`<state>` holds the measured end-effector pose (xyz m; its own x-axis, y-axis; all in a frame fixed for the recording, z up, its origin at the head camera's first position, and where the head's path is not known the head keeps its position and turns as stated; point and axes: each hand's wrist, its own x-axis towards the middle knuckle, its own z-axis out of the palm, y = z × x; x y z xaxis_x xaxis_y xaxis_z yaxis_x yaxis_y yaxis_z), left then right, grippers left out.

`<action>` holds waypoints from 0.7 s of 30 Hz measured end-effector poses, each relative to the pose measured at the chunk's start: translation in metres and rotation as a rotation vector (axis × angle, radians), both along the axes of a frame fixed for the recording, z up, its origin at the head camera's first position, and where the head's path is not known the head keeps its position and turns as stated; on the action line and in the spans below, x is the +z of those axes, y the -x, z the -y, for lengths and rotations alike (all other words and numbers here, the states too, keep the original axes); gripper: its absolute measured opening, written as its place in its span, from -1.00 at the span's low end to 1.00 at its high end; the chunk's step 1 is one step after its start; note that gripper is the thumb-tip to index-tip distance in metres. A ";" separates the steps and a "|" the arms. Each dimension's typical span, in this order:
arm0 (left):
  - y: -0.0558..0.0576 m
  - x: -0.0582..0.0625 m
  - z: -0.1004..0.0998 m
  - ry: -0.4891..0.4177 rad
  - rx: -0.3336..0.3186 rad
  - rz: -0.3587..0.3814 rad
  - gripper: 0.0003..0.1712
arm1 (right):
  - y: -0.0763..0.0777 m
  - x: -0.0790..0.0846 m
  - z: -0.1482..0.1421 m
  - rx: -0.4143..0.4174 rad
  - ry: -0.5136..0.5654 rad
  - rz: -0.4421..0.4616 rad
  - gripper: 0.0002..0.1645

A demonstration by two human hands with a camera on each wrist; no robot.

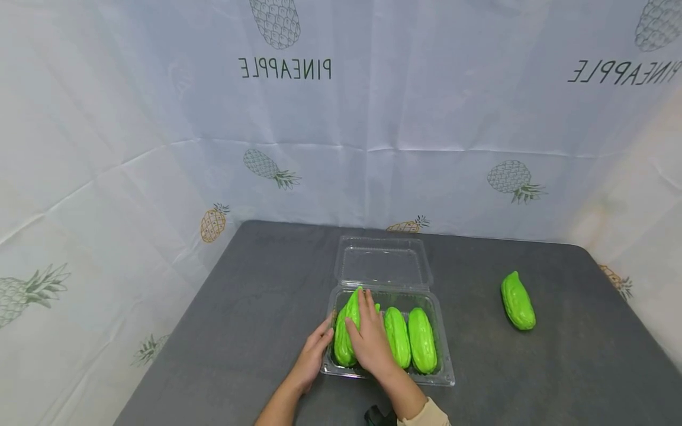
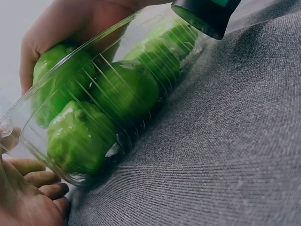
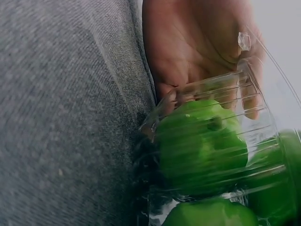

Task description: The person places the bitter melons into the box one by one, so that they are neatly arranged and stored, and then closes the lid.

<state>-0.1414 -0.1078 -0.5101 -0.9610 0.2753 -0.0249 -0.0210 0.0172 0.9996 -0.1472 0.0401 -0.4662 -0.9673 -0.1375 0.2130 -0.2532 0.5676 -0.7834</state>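
Note:
My right hand (image 1: 370, 340) is over the left part of a clear plastic clamshell box (image 1: 447, 370). It grips a green bitter melon (image 1: 353, 305), which sits raised against another melon (image 1: 341, 343) at the box's left wall. In the left wrist view, the fingers reach round this raised melon (image 2: 63, 77). Two more melons, a middle one (image 1: 396, 337) and a right one (image 1: 422, 340), lie side by side in the box. My left hand (image 1: 311, 358) touches the box's left side from outside, its fingers fairly straight, as the right wrist view also shows.
The box's lid (image 1: 383, 263) lies folded back toward the rear of the dark grey table (image 1: 256, 307). Another bitter melon (image 1: 518, 302) rests on the table to the right. A pineapple-print curtain (image 1: 373, 118) hangs behind. A black device (image 1: 377, 416) shows near the right forearm.

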 end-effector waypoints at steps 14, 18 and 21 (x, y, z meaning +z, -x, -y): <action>0.001 -0.001 0.001 0.001 0.018 -0.013 -0.32 | 0.000 0.003 0.001 -0.014 0.066 0.048 -0.32; 0.000 -0.001 0.001 -0.013 0.014 -0.023 -0.34 | -0.003 0.012 -0.005 -0.040 0.101 0.021 -0.33; 0.000 -0.002 0.000 -0.015 0.015 -0.029 -0.35 | -0.007 0.022 -0.014 -0.051 0.113 -0.005 -0.36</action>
<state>-0.1410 -0.1077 -0.5120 -0.9653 0.2610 0.0070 0.0078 0.0020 1.0000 -0.1399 0.0537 -0.4446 -0.9713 -0.0632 0.2291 -0.2304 0.4878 -0.8420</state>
